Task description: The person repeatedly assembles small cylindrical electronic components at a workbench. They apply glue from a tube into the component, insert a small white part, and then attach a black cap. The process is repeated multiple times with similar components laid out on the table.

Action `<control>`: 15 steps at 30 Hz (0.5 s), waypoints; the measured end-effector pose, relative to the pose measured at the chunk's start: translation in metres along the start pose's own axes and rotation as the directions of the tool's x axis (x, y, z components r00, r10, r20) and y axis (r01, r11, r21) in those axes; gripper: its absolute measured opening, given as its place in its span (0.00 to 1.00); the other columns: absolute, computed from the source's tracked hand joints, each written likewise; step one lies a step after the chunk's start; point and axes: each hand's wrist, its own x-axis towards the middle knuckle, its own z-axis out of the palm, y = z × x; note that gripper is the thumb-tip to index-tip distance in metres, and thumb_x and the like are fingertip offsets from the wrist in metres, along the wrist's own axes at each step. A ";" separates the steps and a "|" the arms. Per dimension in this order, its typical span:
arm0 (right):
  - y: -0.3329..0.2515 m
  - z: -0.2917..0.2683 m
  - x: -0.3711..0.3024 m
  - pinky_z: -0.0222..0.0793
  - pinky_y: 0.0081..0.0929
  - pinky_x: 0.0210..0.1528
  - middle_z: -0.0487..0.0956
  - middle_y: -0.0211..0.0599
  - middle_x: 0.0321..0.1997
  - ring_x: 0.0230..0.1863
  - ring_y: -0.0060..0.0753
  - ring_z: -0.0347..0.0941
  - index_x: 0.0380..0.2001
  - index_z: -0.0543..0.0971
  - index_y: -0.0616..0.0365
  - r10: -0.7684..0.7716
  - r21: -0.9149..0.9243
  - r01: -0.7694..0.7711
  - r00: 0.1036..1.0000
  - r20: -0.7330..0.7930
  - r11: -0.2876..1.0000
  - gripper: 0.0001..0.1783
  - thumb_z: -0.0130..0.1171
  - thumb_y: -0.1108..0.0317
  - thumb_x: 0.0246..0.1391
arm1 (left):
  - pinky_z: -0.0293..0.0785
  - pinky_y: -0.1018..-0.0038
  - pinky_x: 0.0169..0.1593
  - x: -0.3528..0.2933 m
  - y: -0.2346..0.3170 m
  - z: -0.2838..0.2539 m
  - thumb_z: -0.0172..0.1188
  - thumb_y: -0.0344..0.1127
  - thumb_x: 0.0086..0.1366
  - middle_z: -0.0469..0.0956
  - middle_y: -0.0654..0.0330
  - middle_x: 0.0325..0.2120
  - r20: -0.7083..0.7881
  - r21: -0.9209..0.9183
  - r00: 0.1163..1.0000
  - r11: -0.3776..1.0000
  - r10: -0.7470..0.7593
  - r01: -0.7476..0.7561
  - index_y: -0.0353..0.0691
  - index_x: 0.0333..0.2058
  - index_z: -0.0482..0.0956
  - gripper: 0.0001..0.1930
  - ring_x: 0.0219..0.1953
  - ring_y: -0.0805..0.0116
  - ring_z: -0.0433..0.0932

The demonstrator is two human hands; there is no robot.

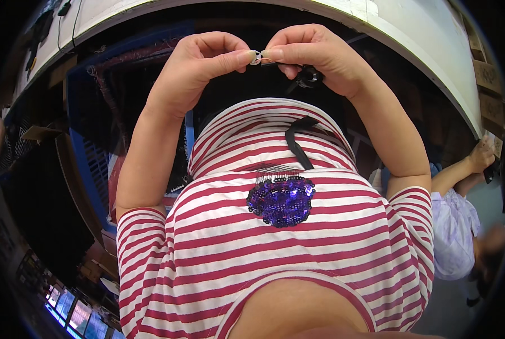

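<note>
My left hand [210, 62] pinches a small whitish ring-like piece [256, 57] between thumb and forefinger. Right beside it, my right hand [314, 51] is closed, thumb against forefinger, with its tips almost touching that piece. A fine orange thread-like line [267, 60] shows by the right fingertips. Under the right hand's curled fingers sits a black ring-handled tool [309, 77], seemingly held in the palm; its kind is hard to make out. Both hands are raised in front of my striped shirt, over a dark area.
A blue plastic crate [86, 152] with dark and reddish cloth stands at my left, near an open cardboard box [40, 134]. A white tabletop edge [427, 51] curves across the far side. Another person [455, 226] sits at the right; cardboard boxes [488, 79] stack behind.
</note>
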 end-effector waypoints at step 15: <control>0.013 0.025 0.000 0.68 0.17 0.34 0.78 0.33 0.27 0.29 0.20 0.73 0.32 0.78 0.61 -0.569 -0.499 0.382 0.765 -0.301 0.777 0.08 0.58 0.71 0.48 | 0.61 0.87 0.31 0.006 -0.015 0.024 0.60 0.35 0.55 0.76 0.65 0.24 -0.309 -0.389 0.950 0.917 -0.041 -0.087 0.39 0.30 0.78 0.07 0.27 0.83 0.69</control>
